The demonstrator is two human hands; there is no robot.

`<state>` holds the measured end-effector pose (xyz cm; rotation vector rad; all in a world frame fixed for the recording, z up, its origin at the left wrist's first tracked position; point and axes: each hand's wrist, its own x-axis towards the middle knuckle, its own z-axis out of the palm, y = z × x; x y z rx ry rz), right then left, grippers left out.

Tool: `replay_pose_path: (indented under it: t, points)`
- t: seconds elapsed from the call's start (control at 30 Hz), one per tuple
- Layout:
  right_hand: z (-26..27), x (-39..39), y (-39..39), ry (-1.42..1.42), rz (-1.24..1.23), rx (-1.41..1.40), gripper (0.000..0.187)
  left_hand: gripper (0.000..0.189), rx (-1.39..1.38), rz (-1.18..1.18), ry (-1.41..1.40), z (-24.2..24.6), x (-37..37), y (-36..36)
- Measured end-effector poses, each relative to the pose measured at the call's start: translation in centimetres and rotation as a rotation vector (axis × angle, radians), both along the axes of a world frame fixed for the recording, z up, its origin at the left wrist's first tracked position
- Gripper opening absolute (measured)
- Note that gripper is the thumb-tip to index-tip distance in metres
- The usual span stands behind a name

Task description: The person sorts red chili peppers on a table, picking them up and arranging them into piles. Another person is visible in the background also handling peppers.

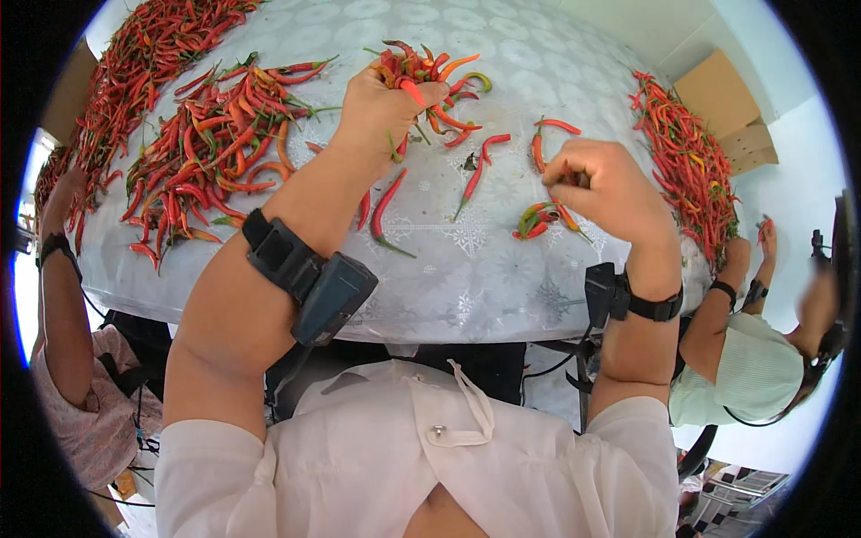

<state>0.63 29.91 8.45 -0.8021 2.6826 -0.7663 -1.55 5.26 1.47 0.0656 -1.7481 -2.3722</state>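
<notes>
My left hand (387, 104) grips a bunch of red, orange and green chili peppers (430, 67), which fan out past the thumb. To the right, the fingers of my right hand (599, 181) are curled around a dark red chili pepper (570, 176), mostly hidden by them. Beside that hand lie a bent red-orange chili (537, 151) and a small cluster of green and red chilies (535, 218). Single red chilies, one long (473, 185) and one with a green stem (385, 215), rest between my hands. A loose heap of chilies (222, 148) spreads left of my left forearm.
A patterned, pale plastic-covered tablecloth (430, 289) lies under everything. Larger chili piles stand at the far left (148, 60) and right (693, 161). Cardboard boxes (720, 101) are behind the right pile. One person's arm (64, 302) is at left; another person (740, 363) sits at right.
</notes>
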Motion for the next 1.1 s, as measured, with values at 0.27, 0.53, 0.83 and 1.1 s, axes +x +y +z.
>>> replay_pose_path:
  t: [0.27, 0.53, 0.83, 1.1]
  points:
    - [-3.9, 1.7, 1.7, 0.253, 0.157, 0.083, 0.016, 0.026, -0.044, -0.031, -0.057, 0.6, 0.1, 0.0]
    - [-4.1, 2.1, 1.3, 0.265, 0.131, 0.132, 0.014, 0.025, 0.029, -0.049, 0.005, 0.4, 0.1, -0.1]
    - [-3.3, 0.9, 0.9, 0.279, 0.03, 0.195, 0.014, 0.024, 0.018, -0.028, 0.004, 0.1, 0.1, -0.2]
    - [-2.5, -4.6, 1.4, 0.367, 0.001, 0.054, 0.022, 0.025, 0.004, -0.016, -0.014, 0.2, 0.0, 0.1]
